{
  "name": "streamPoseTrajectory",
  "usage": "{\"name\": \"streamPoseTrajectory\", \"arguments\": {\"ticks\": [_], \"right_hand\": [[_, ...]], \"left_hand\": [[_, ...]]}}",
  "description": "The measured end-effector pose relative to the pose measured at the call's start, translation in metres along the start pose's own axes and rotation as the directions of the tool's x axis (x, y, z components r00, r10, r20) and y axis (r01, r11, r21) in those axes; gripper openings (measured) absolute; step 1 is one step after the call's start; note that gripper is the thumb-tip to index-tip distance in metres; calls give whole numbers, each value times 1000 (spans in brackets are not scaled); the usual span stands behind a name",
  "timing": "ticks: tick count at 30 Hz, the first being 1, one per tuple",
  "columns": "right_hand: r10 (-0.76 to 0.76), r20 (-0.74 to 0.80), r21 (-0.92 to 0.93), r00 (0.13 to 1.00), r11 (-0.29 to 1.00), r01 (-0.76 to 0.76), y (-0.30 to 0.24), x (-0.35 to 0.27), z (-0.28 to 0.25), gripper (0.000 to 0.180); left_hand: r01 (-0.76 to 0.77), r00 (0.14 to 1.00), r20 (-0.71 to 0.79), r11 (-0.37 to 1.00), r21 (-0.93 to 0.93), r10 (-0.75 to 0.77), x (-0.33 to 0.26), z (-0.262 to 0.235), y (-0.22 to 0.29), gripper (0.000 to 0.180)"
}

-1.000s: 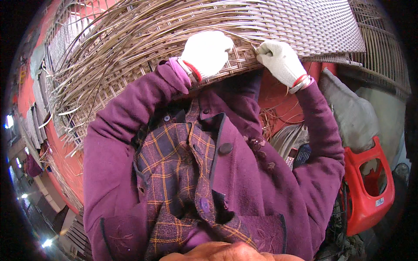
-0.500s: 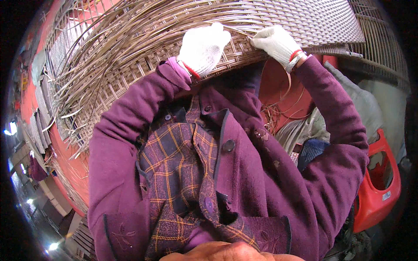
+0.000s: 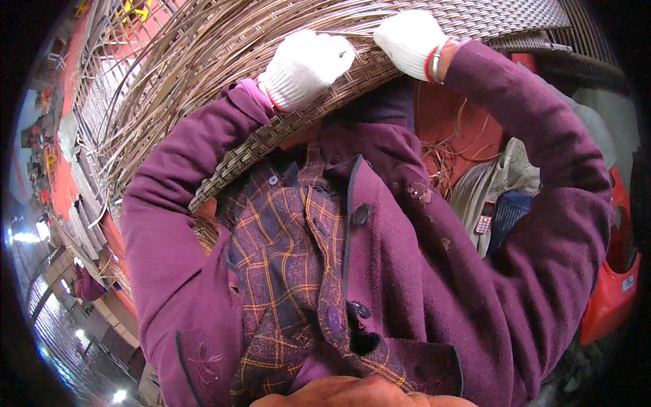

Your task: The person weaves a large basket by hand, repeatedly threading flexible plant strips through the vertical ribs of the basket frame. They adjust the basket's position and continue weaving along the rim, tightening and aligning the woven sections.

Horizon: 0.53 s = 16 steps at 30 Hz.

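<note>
Across the top lies a brown woven wicker panel, its near edge curving down toward my left sleeve. Many long loose wicker strands fan out over its left part. I wear white knit gloves with red-trimmed cuffs. My left hand is closed over the panel near its front edge, the thumb side toward the right. Just to its right, my right hand is closed too, knuckles up. One thin wicker strand runs between the two hands; my gloves hide its ends and the fingertips.
Beside my right arm are a red plastic stool, a small phone, a dark blue ribbed item and pale grey cloth. Strand scraps lie on the red floor. A slatted frame stands far right.
My right hand has moved up and left, closer to my left hand. The left hand shifted slightly left and up. The panel's near edge shows lower beside my left sleeve; the whole view has shifted.
</note>
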State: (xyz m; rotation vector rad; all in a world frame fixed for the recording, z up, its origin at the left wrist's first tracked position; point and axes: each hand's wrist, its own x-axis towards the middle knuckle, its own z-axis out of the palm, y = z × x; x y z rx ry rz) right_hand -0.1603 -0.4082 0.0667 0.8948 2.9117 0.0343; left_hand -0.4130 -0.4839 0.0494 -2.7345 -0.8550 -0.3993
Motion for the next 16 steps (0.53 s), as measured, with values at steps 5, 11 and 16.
{"name": "streamPoseTrajectory", "arguments": {"ticks": [5, 11, 16], "right_hand": [[122, -164, 392, 979, 919, -49, 8, -26, 6, 17], [200, -226, 573, 953, 819, -36, 9, -54, 14, 17], [364, -16, 818, 931, 541, -197, 21, -65, 6, 21]], "left_hand": [[142, 988, 62, 989, -47, -139, -6, -8, 23, 21], [434, 901, 66, 891, -135, -429, -14, -19, 67, 29], [402, 913, 16, 889, -219, -409, -16, -20, 70, 37]]}}
